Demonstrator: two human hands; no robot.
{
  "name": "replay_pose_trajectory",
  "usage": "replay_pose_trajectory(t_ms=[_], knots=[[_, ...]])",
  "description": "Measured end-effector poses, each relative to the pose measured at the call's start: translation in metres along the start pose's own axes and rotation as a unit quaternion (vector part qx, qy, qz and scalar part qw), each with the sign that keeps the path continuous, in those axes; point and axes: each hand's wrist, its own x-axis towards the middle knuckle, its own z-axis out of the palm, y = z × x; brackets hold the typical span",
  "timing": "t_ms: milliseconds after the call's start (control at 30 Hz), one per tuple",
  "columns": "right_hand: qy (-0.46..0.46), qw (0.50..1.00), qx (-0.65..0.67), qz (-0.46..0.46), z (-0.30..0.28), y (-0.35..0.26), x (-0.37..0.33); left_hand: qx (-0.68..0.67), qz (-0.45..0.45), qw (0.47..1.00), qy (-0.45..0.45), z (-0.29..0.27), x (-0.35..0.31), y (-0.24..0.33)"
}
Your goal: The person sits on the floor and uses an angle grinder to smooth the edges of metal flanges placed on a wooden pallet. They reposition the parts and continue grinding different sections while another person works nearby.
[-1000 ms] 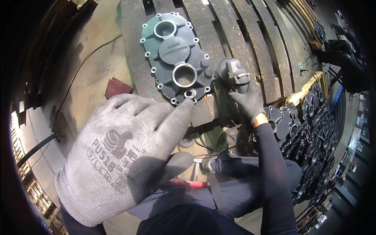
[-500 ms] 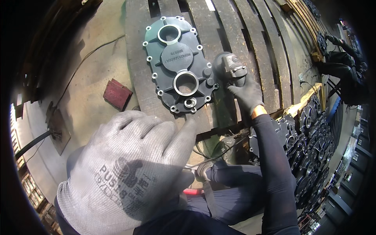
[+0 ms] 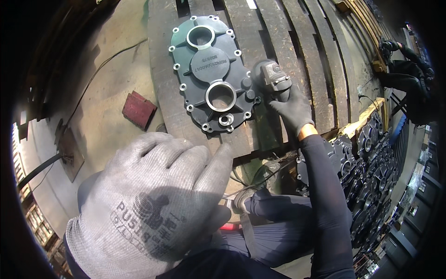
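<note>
Close in the foreground is my left hand (image 3: 153, 200) in a pale grey coated glove. Its back faces up and its fingers curl down and away; whatever they may hold is hidden. My right hand (image 3: 295, 111), in a darker grey glove, grips an angle grinder (image 3: 278, 78) by its body. The grinder rests beside the right edge of a dark grey metal cover casting (image 3: 211, 67). That cover lies flat on a wooden pallet (image 3: 297, 51), with two large round bores, ribs and bright bolt bosses around its rim.
A dark red block (image 3: 139, 110) lies on the floor left of the pallet, near a thin cable. Many dark castings (image 3: 367, 186) are stacked at the right. Hoses (image 3: 251, 186) run below the pallet edge. Another person (image 3: 409, 74) is at the far right.
The view has shifted very slightly, with the casting sitting a little higher in it. My hands and the grinder keep nearly the same places. The other person's arm has moved a little.
</note>
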Motion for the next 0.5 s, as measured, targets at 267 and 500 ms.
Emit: replay_pose_trajectory(t_ms=[267, 500], knots=[[0.005, 1.000, -0.003, -0.023, 0.004, -0.010, 0.008, -0.001, -0.018, 1.000, -0.008, 0.000, -0.002, 0.001], [-0.016, 0.999, 0.021, -0.038, 0.005, -0.007, 0.019, -0.008, -0.010, 1.000, -0.002, -0.002, -0.003, 0.001]])
